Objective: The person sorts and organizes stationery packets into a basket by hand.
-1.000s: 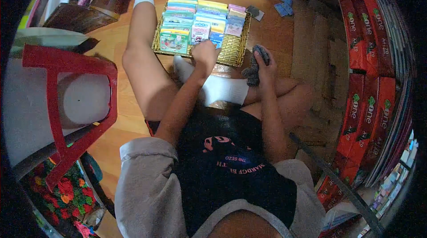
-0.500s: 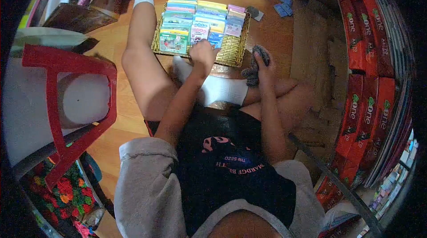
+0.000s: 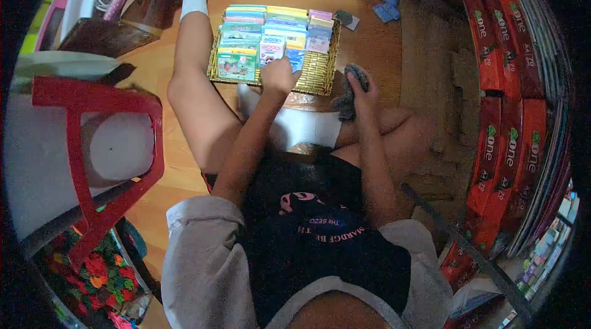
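A shallow woven gold basket sits on the floor, filled with rows of small flat coloured packets. My left hand is at the basket's near edge, its fingers closed at the bottom of a white packet with pink print; the fingertips are partly hidden. Beside it are a green packet and a blue packet. To the right of the basket, my right hand grips a bunched dark grey cloth, clear of the packets.
Loose blue packets and grey ones lie on the wooden floor beyond the basket. Red paper packs are stacked at right. Flattened cardboard lies before them. A red plastic chair stands left, above artificial flowers.
The view has shifted slightly, so the basket appears a little lower and further left. The white packet stands out more above my left hand. My right hand still grips the grey cloth.
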`<state>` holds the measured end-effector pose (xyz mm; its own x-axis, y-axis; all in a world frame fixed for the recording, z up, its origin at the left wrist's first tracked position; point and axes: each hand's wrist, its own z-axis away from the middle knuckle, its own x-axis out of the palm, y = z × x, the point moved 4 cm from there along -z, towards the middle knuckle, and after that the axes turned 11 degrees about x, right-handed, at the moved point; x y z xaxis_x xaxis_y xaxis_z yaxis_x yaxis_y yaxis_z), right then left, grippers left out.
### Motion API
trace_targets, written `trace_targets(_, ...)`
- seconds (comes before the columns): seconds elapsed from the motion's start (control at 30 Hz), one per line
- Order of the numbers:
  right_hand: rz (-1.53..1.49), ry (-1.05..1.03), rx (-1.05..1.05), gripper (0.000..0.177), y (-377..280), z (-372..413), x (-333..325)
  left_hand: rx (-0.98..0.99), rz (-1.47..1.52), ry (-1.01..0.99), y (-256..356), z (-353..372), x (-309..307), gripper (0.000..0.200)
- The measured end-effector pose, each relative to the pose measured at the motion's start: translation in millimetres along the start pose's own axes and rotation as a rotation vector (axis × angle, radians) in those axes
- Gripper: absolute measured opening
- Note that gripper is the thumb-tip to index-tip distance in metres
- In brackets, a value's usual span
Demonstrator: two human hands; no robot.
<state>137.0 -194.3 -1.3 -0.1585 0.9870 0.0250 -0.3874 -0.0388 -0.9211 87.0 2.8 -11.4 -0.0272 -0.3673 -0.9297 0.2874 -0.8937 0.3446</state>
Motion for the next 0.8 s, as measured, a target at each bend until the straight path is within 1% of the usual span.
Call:
trace_targets(0.03,-0.008,-0.017,0.066,0.035,1,0,0,-0.035,0.017,-0.066,5,2,-9,0.034)
trace_targets(0.07,-0.015,-0.01,0.064,0.035,6,-3,-1,-0.026,0.012,-0.067,11,1,-18,0.034)
trace_targets(0.13,-0.079,0.068,-0.113,0.036,15,-11,-4,0.041,0.161,0.032,25,-5,-39,0.036)
trace_targets(0.17,-0.091,0.077,-0.118,0.036,19,-15,-5,0.092,0.24,0.115,34,-10,-48,0.032)
trace_targets(0.2,-0.185,0.119,-0.012,0.035,27,-20,-9,0.106,0.229,0.115,43,-19,-56,0.032)
trace_targets(0.23,-0.28,0.158,0.094,0.033,27,-19,-10,0.205,0.218,0.207,55,-30,-67,0.032)
trace_targets(0.27,-0.295,0.165,0.089,0.033,21,-19,-11,0.304,0.207,0.298,67,-41,-74,0.032)
trace_targets(0.3,-0.479,0.086,0.222,0.032,20,-18,-11,0.364,0.178,0.299,76,-57,-74,0.028)
trace_targets(0.33,-0.664,0.002,0.353,0.03,18,-16,-9,0.378,0.17,0.295,82,-72,-71,0.028)
trace_targets(0.37,-0.679,0.009,0.347,0.03,19,-17,-13,0.448,0.01,0.312,90,-86,-65,0.027)
trace_targets(0.4,-0.782,-0.106,0.399,0.031,21,-19,-13,0.518,-0.149,0.331,100,-100,-58,0.026)
trace_targets(0.43,-0.88,-0.224,0.449,0.031,21,-21,-14,0.487,-0.11,0.288,106,-115,-44,0.019)
trace_targets(0.47,-0.886,-0.217,0.438,0.031,21,-21,-19,0.5,-0.109,0.29,107,-130,-29,0.019)
trace_targets(0.53,-0.974,-0.261,0.516,0.031,25,-19,-19,0.536,-0.361,0.329,113,-155,0,0.016)
trace_targets(0.57,-0.975,-0.258,0.508,0.031,13,-16,-17,0.456,-0.333,0.309,116,-165,6,0.016)
trace_targets(0.6,-0.979,-0.209,0.489,0.031,0,-11,-17,0.459,-0.329,0.311,122,-173,12,0.016)
trace_targets(0.63,-0.98,-0.161,0.473,0.032,-10,-9,-19,0.371,-0.38,0.178,126,-176,19,0.018)
trace_targets(0.67,-0.976,-0.158,0.478,0.032,-10,-10,-22,0.277,-0.43,0.039,129,-178,26,0.02)
trace_targets(0.7,-1.028,-0.2,0.515,0.033,-9,-11,-23,0.164,-0.465,0.072,128,-184,41,0.03)
trace_targets(0.73,-1.081,-0.244,0.553,0.034,-9,-12,-22,0.159,-0.464,0.063,121,-189,63,0.03)
trace_targets(0.8,-1.085,-0.24,0.541,0.034,-24,-11,-24,0.276,-0.643,0.259,116,-195,94,0.041)
